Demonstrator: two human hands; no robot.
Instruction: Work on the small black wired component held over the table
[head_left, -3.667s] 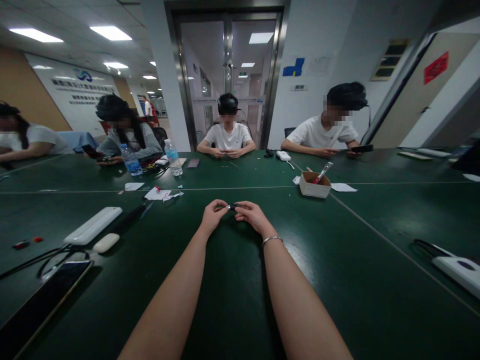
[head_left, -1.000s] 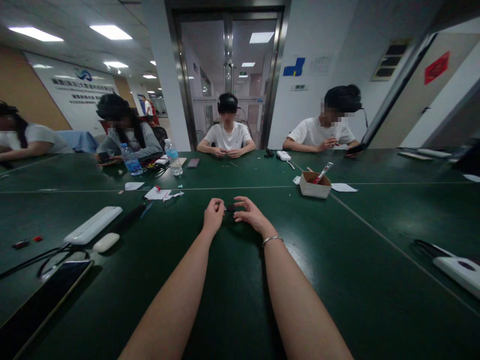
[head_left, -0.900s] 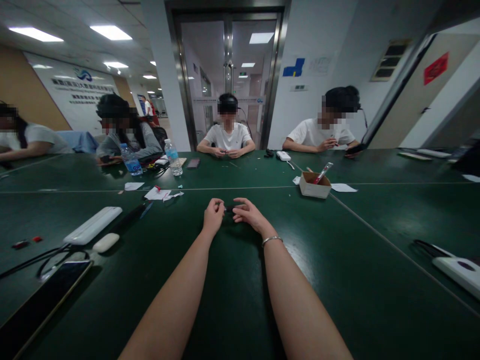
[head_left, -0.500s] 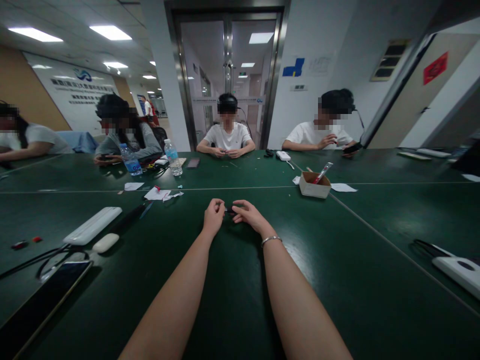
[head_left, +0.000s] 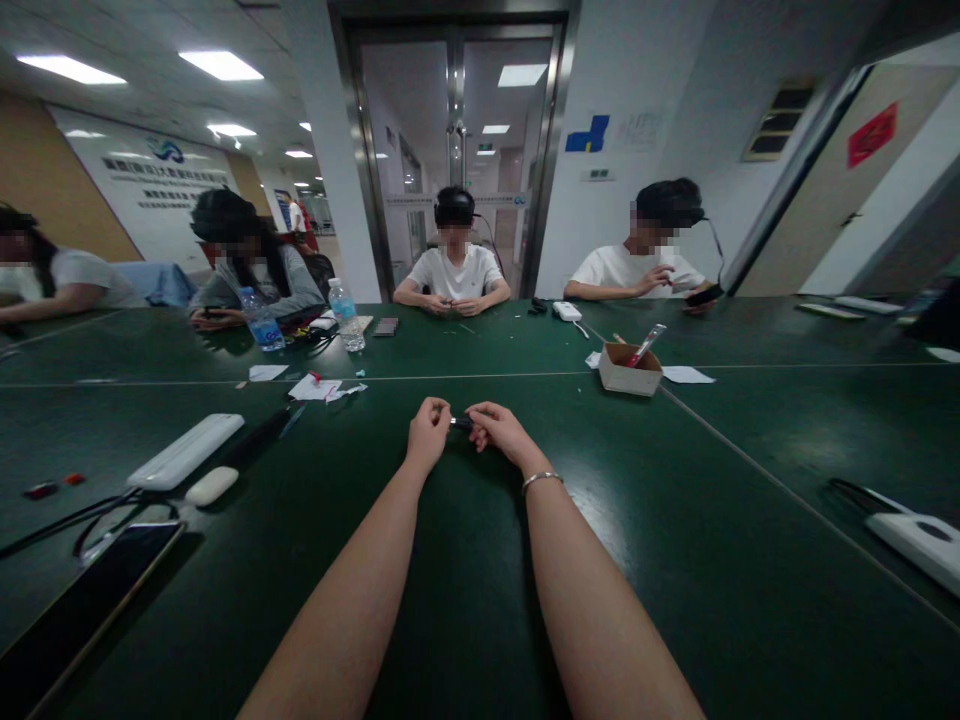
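Above the green table, a small black piece with a shiny metal end (head_left: 461, 423) spans the gap between my two hands. My left hand (head_left: 430, 432) has its fingers pinched at the metal end. The fingertips cover most of that end, so its exact kind is unclear. My right hand (head_left: 501, 430), with a silver bracelet at the wrist, closes thumb and fingers on the black part from the right.
To the left lie a phone (head_left: 90, 610), a white power bank (head_left: 187, 450), a white oval case (head_left: 212, 487) and cables. Ahead are scraps of paper, two water bottles (head_left: 346, 315) and a small box (head_left: 630, 375) holding a tool. Several people sit around the table (head_left: 480, 600).
My right hand's fingers have curled in closer around the black piece, and more of its metal end shows. My left hand stays nearly still.
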